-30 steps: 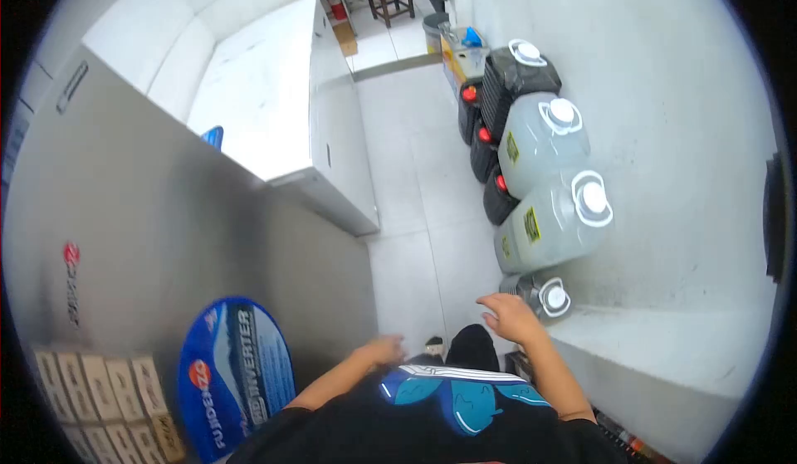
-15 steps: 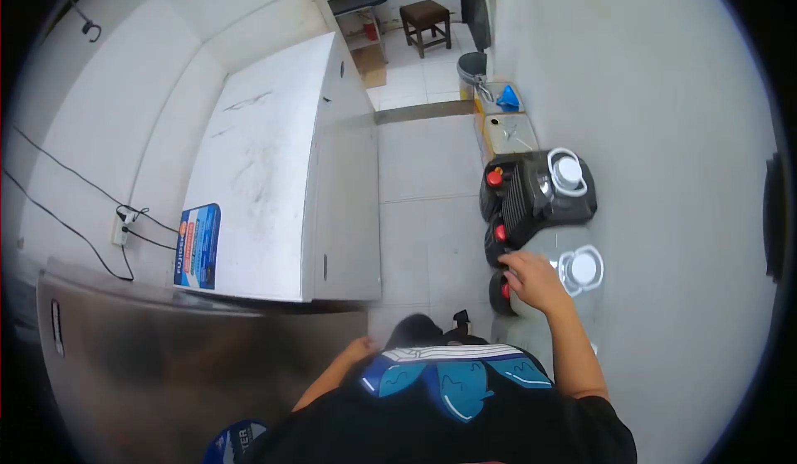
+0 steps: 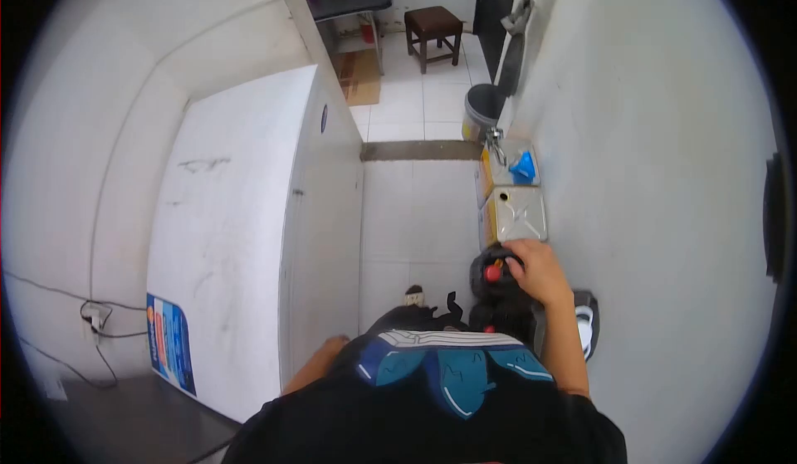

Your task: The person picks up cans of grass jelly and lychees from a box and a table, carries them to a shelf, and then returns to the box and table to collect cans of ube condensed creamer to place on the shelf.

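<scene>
My right hand [image 3: 541, 269] reaches forward along the right wall, thumb and forefinger apart. Its fingertips are over the handle edge of a black jug [image 3: 481, 277] with a red cap [image 3: 493, 273]; I cannot make out whether they touch it. My left hand [image 3: 334, 346] hangs low by my left side, near the white chest-like cabinet [image 3: 241, 215], with its fingers mostly hidden. Just beyond the black jug stand two square metal tins [image 3: 523, 215], one behind the other. A blue funnel-like piece [image 3: 523, 167] lies on the farther tin.
A large dark container with a white handle [image 3: 585, 327] stands by my right forearm. Ahead, a raised sill [image 3: 419, 150] crosses the tiled floor. Beyond it are a grey bucket [image 3: 481, 107], a brown stool [image 3: 433, 22] and a black-topped table [image 3: 353, 1]. Cables [image 3: 91, 377] hang at left.
I have moved forward along the passage, so the cabinet and containers sit lower in view. My right hand has passed from the nearer jugs to the farthest black one.
</scene>
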`<state>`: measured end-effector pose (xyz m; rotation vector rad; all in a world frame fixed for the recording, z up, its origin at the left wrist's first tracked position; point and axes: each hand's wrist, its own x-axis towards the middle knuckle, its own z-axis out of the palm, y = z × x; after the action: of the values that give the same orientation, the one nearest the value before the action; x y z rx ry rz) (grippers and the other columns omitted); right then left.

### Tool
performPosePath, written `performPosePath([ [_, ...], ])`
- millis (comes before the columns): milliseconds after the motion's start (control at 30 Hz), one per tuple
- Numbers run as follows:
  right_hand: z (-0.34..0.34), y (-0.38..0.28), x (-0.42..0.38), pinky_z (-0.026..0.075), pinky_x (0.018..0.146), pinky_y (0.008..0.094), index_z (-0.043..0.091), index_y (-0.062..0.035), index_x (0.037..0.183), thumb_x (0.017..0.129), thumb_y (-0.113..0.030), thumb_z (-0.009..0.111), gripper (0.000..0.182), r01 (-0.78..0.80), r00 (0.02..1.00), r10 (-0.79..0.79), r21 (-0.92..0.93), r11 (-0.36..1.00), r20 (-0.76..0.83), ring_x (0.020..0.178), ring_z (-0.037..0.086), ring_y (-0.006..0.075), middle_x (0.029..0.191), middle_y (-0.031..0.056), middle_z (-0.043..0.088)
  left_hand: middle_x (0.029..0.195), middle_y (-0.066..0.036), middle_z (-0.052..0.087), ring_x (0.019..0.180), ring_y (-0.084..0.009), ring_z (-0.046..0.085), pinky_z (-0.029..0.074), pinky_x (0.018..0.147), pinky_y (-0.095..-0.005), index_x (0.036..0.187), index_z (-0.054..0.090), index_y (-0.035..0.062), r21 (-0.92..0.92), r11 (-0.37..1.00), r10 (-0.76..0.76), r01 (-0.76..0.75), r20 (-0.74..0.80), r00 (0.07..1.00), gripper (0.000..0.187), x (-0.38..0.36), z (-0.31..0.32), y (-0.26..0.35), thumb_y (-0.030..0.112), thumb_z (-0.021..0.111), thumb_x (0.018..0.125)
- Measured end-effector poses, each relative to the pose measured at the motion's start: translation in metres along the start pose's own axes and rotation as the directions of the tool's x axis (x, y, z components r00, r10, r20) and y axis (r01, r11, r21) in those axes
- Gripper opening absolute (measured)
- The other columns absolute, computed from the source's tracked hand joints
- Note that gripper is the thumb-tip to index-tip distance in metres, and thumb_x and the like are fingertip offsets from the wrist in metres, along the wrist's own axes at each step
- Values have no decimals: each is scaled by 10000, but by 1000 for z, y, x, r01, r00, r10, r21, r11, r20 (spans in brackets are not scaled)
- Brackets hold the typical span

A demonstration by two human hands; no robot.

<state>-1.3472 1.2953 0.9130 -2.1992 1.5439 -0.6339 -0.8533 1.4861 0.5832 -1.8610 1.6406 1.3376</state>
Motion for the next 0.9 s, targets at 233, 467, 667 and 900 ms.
performPosePath([
  [233, -29, 85, 125, 465, 834, 436, 618, -27, 1019, 743, -36, 639, 277, -181, 983, 182, 28, 983, -37, 943, 585, 375, 984, 182, 637, 864, -121, 660, 769, -225, 637, 505, 724, -335, 1179, 572, 72, -242, 951, 73, -192, -427, 901, 426, 174, -299, 183, 306, 645, 831],
  [467, -26, 211, 307, 468, 831, 438, 621, -48, 1042, 753, -71, 641, 290, -88, 992, 87, 0, 996, 87, 934, 593, 364, 988, 161, 644, 948, -132, 666, 896, -264, 632, 491, 817, -360, 1153, 598, 68, -319, 932, 25, -171, -414, 910, 460, 291, -366, 251, 363, 655, 805],
  [667, -43, 240, 496, 460, 827, 411, 618, -58, 1034, 760, -74, 632, 274, 147, 975, -149, 25, 989, 167, 948, 594, 323, 1011, 136, 642, 1155, -174, 617, 1112, -328, 560, 434, 961, -370, 1174, 598, 54, -214, 970, -125, 114, -38, 991, 556, 293, -363, 239, 447, 646, 784],
  [900, 4, 280, 680, 443, 814, 409, 614, -75, 1032, 739, -108, 648, 296, 201, 963, -204, 37, 979, 175, 948, 589, 302, 986, 110, 640, 1168, -167, 611, 1098, -328, 567, 438, 950, -381, 1142, 616, 55, -341, 905, -300, 253, -91, 950, 526, 371, -460, 228, 434, 628, 777],
])
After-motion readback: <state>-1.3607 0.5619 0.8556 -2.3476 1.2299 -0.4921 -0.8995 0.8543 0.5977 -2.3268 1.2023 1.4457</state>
